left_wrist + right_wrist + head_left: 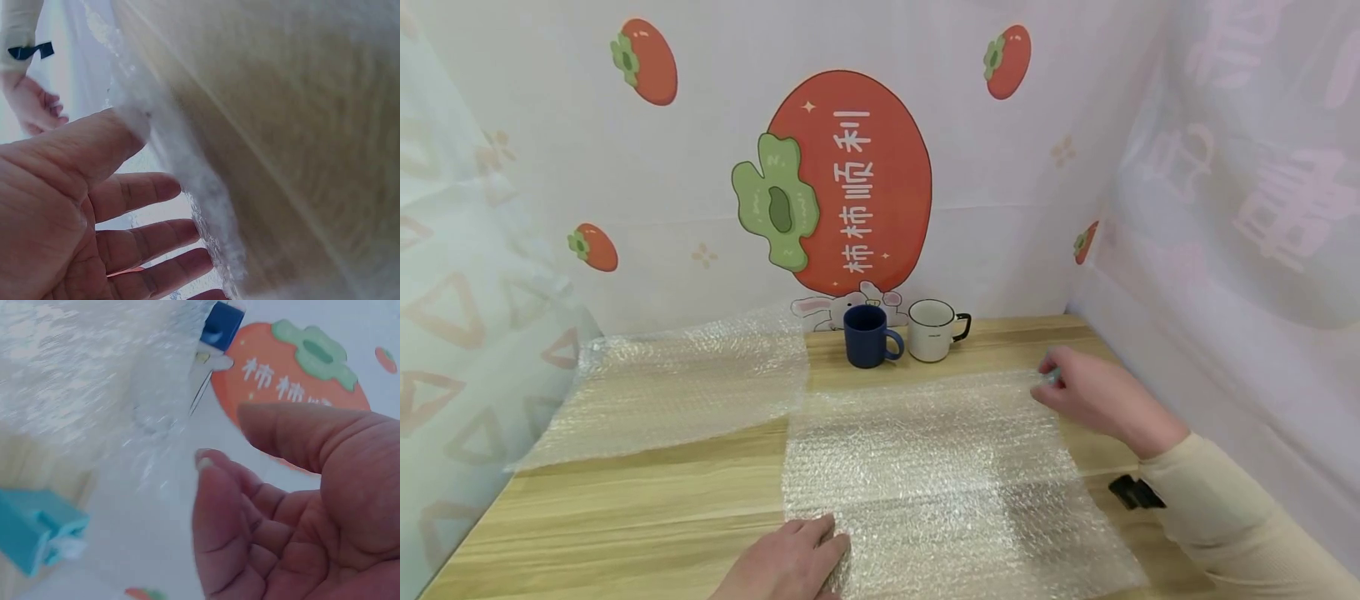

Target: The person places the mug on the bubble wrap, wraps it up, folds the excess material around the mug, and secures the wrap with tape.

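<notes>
A sheet of bubble wrap (925, 467) lies on the wooden table. At its near left edge is my left hand (790, 560), fingers spread; in the left wrist view the fingertips (199, 259) meet the wrap's edge and film overlaps the thumb tip. By the sheet's far right corner, my right hand (1093, 396) hovers with loosely bent fingers. The right wrist view shows a gap between thumb and fingers, with nothing held there. A teal blocky object (44, 528) sits beyond that hand, its bit of teal mostly hidden by the fingers in the head view.
A blue mug (863, 337) and a white mug with a black handle (929, 337) stand at the table's back. Another bubble wrap sheet (677, 383) lies at the far left. Printed cloth (715, 167) hangs behind and along both sides.
</notes>
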{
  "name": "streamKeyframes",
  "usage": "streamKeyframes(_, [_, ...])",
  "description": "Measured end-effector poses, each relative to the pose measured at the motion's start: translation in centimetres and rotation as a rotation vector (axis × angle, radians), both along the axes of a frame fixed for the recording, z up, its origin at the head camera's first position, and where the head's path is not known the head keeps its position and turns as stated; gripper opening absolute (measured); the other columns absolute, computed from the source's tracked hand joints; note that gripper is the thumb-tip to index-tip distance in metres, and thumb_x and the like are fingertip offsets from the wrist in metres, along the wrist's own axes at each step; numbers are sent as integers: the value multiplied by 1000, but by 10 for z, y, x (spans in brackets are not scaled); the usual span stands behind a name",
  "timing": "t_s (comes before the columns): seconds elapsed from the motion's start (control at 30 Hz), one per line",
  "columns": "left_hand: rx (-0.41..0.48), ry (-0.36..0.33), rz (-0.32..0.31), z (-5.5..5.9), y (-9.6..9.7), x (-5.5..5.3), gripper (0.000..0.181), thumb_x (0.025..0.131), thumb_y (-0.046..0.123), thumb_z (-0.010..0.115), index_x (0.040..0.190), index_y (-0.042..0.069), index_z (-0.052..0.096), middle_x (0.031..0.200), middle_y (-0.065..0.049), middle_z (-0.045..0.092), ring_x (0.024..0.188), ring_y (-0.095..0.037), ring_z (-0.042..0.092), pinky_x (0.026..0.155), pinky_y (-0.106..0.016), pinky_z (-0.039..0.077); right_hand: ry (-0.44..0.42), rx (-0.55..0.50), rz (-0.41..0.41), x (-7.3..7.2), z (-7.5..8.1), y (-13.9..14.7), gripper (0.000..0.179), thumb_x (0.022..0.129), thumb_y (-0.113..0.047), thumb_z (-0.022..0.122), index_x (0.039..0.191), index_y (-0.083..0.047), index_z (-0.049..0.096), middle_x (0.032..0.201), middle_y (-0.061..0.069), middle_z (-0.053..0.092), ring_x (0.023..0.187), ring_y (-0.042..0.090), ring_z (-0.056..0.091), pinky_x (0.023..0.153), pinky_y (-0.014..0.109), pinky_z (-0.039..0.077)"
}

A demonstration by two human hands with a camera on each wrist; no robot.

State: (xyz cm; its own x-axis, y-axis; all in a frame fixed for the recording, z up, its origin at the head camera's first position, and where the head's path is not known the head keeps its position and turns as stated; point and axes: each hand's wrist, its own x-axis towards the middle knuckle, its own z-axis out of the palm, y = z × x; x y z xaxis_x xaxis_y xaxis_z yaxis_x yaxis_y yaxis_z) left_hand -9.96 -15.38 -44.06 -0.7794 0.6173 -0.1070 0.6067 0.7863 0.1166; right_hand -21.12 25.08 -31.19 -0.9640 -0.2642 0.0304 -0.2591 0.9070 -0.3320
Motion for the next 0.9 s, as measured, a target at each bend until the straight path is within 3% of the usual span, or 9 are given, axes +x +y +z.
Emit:
streamKeyframes(0.1, [1,7,1,-1,0,0,42,90,43,75,124,18,66,130,-11,67,111,-33,68,85,-44,60,-18,16,13,-15,9,-25,45,98,-33,64,127,1,63,108,12,75,91,21,71,83,49,57])
streamKeyframes(0.3, [23,2,18,-2,-1,1,44,93,43,72,129,17,68,133,-13,67,116,-35,67,89,-47,59,-65,9,51,-47,10,-72,47,100,-32,62,135,0,60,119,17,73,87,20,73,87,49,58])
streamKeyframes(0.43, [34,-12,38,-2,-1,3,49,96,50,66,132,16,68,135,-14,67,120,-35,66,92,-48,59,-45,10,70,-65,1,-100,47,97,-30,64,133,0,61,125,17,72,96,24,71,90,48,57])
streamKeyframes(0.63, [32,2,32,-2,-1,5,75,92,78,51,133,16,68,135,-15,67,120,-35,66,92,-48,59,-115,1,37,-91,-15,-127,51,100,-30,63,141,-1,56,133,17,68,76,17,71,86,44,58])
streamKeyframes(0.9, [28,13,25,-1,-3,6,78,93,80,48,133,16,67,135,-15,67,118,-35,67,89,-46,60,-191,-113,14,-114,-36,-145,54,103,-27,61,148,0,50,131,16,67,75,19,71,78,37,59])
